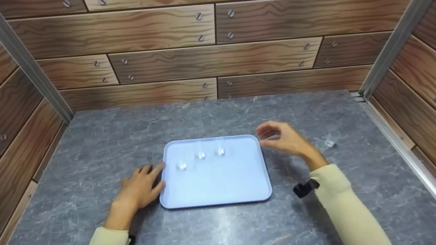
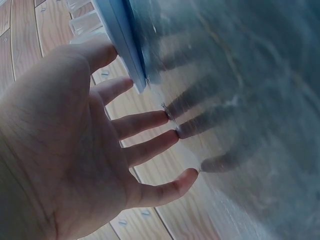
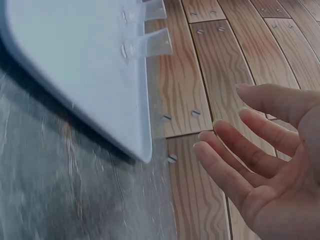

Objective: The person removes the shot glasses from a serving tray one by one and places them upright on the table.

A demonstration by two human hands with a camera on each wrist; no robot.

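Observation:
A pale blue tray [image 1: 223, 181] lies on the table, and three small clear glasses [image 1: 219, 150] stand along its far half. My left hand [image 1: 139, 188] rests at the tray's left edge; in the left wrist view its thumb and forefinger [image 2: 117, 90] touch the rim while the other fingertips meet the tabletop. Above the tray's far right corner hovers my right hand [image 1: 284, 137], its fingers loosely bent with nothing between them. Another clear glass [image 1: 332, 138] is on the table to the right of that hand. In the right wrist view, two glasses [image 3: 152, 44] show on the tray.
The grey marbled table [image 1: 219, 233] is bounded at the back by a wood-patterned wall [image 1: 212, 59], with similar panels on both sides. Metal posts [image 1: 23, 56] stand at the back corners, and a metal rail [image 1: 419, 168] runs along the right edge.

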